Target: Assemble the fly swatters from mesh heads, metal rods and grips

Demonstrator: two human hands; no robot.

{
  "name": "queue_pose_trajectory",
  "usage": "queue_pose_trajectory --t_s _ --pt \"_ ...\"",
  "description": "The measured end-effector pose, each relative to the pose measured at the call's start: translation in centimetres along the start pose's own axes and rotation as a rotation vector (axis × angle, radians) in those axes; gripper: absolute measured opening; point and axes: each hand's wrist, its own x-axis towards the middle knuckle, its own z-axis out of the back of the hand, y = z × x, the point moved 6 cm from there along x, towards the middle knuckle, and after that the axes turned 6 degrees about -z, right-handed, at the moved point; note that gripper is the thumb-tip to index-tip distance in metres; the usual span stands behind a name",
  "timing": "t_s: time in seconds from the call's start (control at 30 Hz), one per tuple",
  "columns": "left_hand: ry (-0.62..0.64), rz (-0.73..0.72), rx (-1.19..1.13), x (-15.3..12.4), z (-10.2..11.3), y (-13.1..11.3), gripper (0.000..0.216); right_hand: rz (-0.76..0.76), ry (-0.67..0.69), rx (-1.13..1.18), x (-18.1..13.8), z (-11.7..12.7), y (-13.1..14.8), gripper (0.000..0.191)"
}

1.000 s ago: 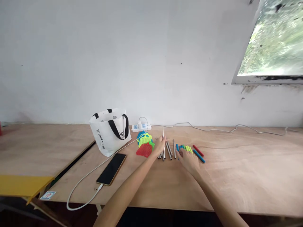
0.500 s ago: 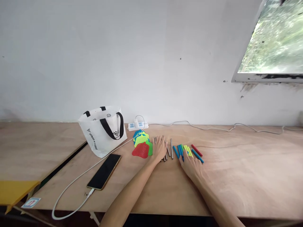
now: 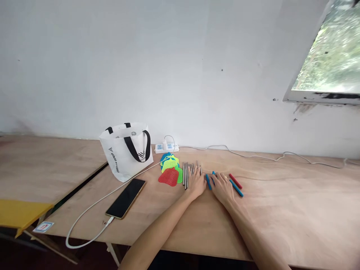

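My left hand lies with fingers stretched over a row of slim metal tubes, partly covering them. Close to its right, my right hand rests with its fingers spread over some coloured sticks, most of them hidden under it. A blue stick shows between the two hands. On the right hand's outer side lie a red stick and another blue stick. Left of the metal tubes sits an overlapping pile of flat perforated plastic pieces, with a red one, a green one, yellow ones and blue.
A white bag with black handles stands at the back left. In front of it a phone is plugged into a white cable. A power strip sits near the wall, its cord trailing right along the wooden table.
My left hand has slid right across the metal tubes, which now lie in a tighter row. My right hand now covers the yellow and green sticks. The camera view has shifted slightly.
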Motion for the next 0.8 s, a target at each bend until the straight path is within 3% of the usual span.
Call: queue_pose_trajectory --t_s 0.13,0.3,0.43,0.6,0.8 --pt "-0.056 0.04 0.055 -0.7 1.0 -0.5 0.034 0.014 -0.038 0.072 -0.2 -0.3 -1.0 0.028" --pt "-0.108 -0.026 0.042 -2.4 1.4 -3.1 0.03 -0.303 -0.209 0.107 -1.1 2.0 -7.8 0.03" --pt "-0.037 -0.123 0.041 -3.4 0.5 -4.9 0.024 -0.434 -0.119 0.019 -3.0 2.6 -11.8 0.024" --pt "-0.031 -0.132 0.069 -2.9 0.2 -5.3 0.021 -0.281 0.151 0.03 -4.7 1.0 -11.6 0.023" --pt "-0.061 -0.071 0.011 -1.9 0.0 -5.3 0.032 -0.244 0.12 0.122 -4.6 0.0 -10.9 0.029"
